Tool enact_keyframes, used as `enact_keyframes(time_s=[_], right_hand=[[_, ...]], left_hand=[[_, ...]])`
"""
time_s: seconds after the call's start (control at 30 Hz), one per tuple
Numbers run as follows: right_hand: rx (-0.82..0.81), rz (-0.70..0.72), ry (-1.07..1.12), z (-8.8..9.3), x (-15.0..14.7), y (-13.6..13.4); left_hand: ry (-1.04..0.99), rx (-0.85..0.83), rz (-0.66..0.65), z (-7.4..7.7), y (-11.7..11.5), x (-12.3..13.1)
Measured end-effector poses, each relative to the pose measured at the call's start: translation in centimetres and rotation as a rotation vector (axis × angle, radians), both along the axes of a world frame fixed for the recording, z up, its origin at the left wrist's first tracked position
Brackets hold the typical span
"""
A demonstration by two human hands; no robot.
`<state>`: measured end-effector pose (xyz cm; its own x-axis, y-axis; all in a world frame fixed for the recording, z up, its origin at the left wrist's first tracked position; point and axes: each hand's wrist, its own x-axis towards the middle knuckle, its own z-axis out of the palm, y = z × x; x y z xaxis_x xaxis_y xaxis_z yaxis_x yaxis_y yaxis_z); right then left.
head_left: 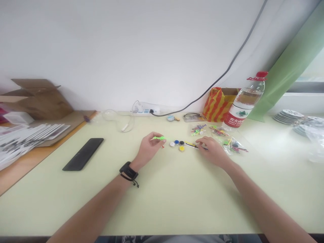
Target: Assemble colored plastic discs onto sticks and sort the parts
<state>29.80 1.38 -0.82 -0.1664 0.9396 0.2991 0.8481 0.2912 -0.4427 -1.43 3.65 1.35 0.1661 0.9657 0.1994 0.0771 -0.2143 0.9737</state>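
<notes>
My left hand (150, 147) is closed, pinching a small bright green plastic piece (159, 138) between thumb and fingers above the table. A small red bit (162, 146) shows just below its fingertips. My right hand (211, 149) rests low over the table, its fingertips drawn together on thin yellow, black and white plastic sticks (191, 145); the palm hides their right ends. Between the hands lie several small round pieces: a white disc (172, 144), a blue disc (176, 142), a black disc (181, 143) and a yellow disc (181, 148).
Clear bags of coloured plastic parts (234, 145) lie beyond my right hand, near a large water bottle (244, 101) and a striped bag (216, 104). A power strip (145, 112) sits against the wall. At left are a black flat object (83, 154), papers (32, 138) and a cardboard box (43, 101).
</notes>
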Motion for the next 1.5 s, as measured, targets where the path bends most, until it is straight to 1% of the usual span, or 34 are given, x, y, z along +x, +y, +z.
enact_keyframes(time_s=[0.1,0.2,0.27,0.33,0.43,0.6,0.77,0.87,1.03,1.2,1.27,1.4,1.5], right_hand=[[-0.022,0.058,-0.05,-0.4,-0.2,-0.1],[-0.034,0.073,-0.066,-0.3,-0.6,-0.4],[-0.04,0.069,-0.067,-0.2,-0.8,-0.5],[-0.042,0.062,-0.063,-0.1,-1.0,-0.5],[-0.039,0.042,-0.055,0.1,-1.2,-0.6],[-0.026,0.04,-0.049,0.1,-1.3,-0.7],[-0.033,0.061,-0.048,0.0,-1.3,-0.7],[-0.028,0.069,-0.05,0.1,-1.3,-0.8],[0.005,0.084,-0.038,-0.1,-1.2,-0.6],[0.021,0.084,-0.032,-0.1,-1.2,-0.6],[0.027,0.08,-0.032,0.0,-1.3,-0.6],[0.032,0.052,-0.011,0.1,-1.4,-0.8],[0.01,0.033,0.018,0.1,-1.6,-1.0]], left_hand=[[0.19,0.142,0.051,-0.7,0.1,-0.3],[0.398,0.314,0.091,-1.0,0.3,-0.5],[0.495,0.403,0.115,-1.1,0.5,-0.7],[0.548,0.445,0.137,-1.2,0.7,-0.7],[0.588,0.429,0.161,-1.3,1.0,-0.7],[0.572,0.412,0.186,-1.4,1.0,-0.6],[0.512,0.437,0.152,-1.4,1.0,-0.7],[0.511,0.431,0.13,-1.6,1.1,-0.8],[0.629,0.498,0.058,-2.0,1.3,-0.9],[0.74,0.532,0.047,-2.1,1.4,-1.1],[0.731,0.527,0.058,-2.1,1.3,-1.0],[0.69,0.518,0.122,-1.8,0.8,-0.7],[0.701,0.515,0.114,-1.7,0.7,-0.7]])
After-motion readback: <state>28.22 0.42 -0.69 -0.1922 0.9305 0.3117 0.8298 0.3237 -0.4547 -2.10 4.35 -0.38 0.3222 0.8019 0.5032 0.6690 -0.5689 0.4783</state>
